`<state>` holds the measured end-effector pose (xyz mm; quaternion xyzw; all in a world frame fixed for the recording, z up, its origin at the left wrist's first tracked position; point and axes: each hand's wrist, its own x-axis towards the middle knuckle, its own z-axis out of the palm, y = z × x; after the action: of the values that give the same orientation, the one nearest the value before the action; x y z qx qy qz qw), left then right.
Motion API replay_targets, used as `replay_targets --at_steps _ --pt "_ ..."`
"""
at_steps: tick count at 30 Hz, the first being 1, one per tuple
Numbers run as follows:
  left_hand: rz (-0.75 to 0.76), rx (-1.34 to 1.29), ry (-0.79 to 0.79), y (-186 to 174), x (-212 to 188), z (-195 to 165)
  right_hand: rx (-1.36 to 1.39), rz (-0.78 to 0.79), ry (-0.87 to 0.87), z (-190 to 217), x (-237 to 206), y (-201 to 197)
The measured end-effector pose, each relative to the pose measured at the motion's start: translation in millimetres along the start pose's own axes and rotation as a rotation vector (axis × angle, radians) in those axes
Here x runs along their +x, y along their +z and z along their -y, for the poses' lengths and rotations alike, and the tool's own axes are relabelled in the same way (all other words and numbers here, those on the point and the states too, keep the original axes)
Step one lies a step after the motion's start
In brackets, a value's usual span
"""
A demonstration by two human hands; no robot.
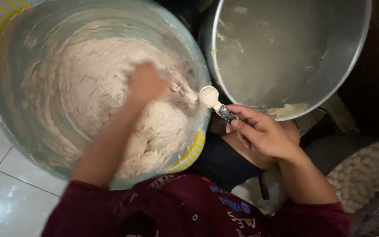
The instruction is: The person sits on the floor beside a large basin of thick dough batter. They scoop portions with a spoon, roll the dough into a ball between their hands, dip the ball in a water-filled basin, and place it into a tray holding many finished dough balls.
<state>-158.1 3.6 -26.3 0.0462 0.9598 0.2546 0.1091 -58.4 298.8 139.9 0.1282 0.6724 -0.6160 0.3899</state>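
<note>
Kneading sticky pale dough [110,101] in round plastic basin [5,52], left hand [145,83] blurred, grip unclear, right hand [262,131] pinching doughy spoon [213,102]

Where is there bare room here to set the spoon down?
Bare white floor tile lies lower left, bordered by the dough basin and the maroon sleeve. Crowded between the basin and metal pot, where the right hand holds the spoon.

A large empty metal pot [286,52] stands at upper right. Below it, to its lower right, sits a dark tray of small pale dough pieces [362,175]. White floor tiles [1,193] lie far to its lower left.
</note>
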Motion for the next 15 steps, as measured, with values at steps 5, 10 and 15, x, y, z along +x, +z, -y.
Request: replay_targets --at_steps 5,10,15 --pt "0.419 0.553 -0.152 -77.2 11.7 142.5 0.033 0.010 -0.047 9.8 -1.3 -5.7" --pt "0.721 0.542 -0.297 -69.4 -73.1 174.4 -0.562 -0.003 -0.578 23.2 2.4 14.4" --pt "0.718 0.423 -0.209 -27.0 -165.6 135.3 -0.750 -0.236 -0.378 34.7 -1.3 7.5"
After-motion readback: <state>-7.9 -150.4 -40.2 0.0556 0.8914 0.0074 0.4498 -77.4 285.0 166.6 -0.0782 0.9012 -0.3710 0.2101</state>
